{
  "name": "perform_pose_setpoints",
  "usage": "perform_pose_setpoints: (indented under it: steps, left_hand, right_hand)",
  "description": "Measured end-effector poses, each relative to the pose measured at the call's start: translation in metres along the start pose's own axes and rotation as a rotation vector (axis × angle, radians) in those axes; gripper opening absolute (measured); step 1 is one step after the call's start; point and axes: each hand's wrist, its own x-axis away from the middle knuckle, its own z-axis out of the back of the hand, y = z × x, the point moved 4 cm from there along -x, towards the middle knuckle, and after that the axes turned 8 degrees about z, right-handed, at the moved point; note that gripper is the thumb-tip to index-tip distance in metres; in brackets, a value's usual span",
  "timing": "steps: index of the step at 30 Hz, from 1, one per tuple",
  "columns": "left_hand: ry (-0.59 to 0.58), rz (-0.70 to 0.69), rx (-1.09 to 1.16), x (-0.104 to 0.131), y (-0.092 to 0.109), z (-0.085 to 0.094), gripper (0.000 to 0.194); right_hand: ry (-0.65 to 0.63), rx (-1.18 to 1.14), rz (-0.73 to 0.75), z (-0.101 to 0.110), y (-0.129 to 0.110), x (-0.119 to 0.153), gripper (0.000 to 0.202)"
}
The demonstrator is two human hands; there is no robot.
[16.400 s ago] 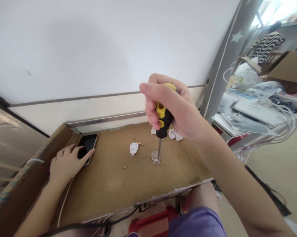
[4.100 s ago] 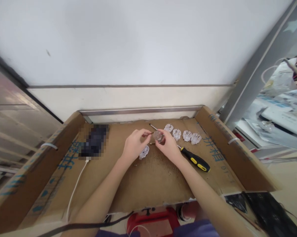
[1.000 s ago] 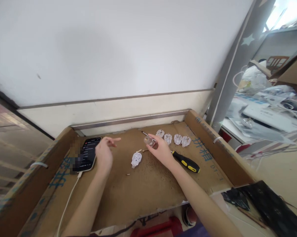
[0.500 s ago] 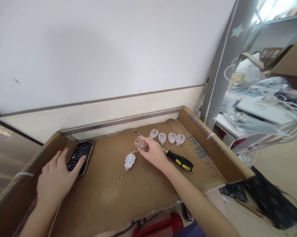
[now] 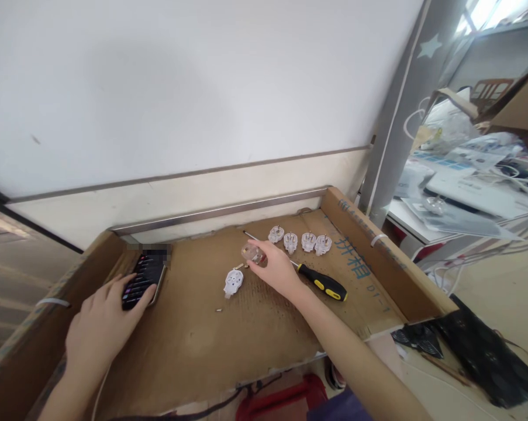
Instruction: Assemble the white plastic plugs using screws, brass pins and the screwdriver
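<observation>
My left hand (image 5: 108,318) is around the lower end of a black smartphone (image 5: 146,275), thumb along its right edge and fingers at its left. The phone lies on the cardboard, its screen lit with lines of text. Between the thumb and fingers of my right hand (image 5: 275,266) is a clear plastic plug part (image 5: 253,252), just above the cardboard. Below it lies a white plug insert (image 5: 234,282) with holes. Small brass pieces (image 5: 239,267) rest beside the insert, and another tiny metal piece (image 5: 218,310) lies nearer me. A black and yellow screwdriver (image 5: 323,282) passes partly behind my right hand.
Several clear plug pieces with metal pins (image 5: 308,241) stand in a row at the back right. Cardboard walls (image 5: 378,257) edge the tray at both sides, and a white panel (image 5: 193,88) rises behind. A cluttered table (image 5: 421,225) stands at the right.
My left hand's fingers have closed in from spread over the phone to its edges. My right hand keeps hold of the clear plug part. The view has shifted slightly.
</observation>
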Motion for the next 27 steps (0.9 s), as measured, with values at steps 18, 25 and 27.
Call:
perform_pose_setpoints:
  steps: [18, 25, 27]
  left_hand:
    - [-0.195, 0.091, -0.101, -0.011, -0.004, -0.017, 0.074]
    - [-0.181, 0.052, -0.113, -0.02, 0.007, -0.019, 0.072]
    - [-0.233, 0.061, -0.11, -0.029, 0.01, -0.024, 0.069]
  right_hand:
    - [-0.022, 0.0, -0.008, -0.001, 0.001, 0.001, 0.044]
    - [-0.027, 0.016, -0.028, -0.001, 0.002, 0.001, 0.045]
    - [-0.034, 0.018, -0.031, -0.002, 0.003, 0.001, 0.046]
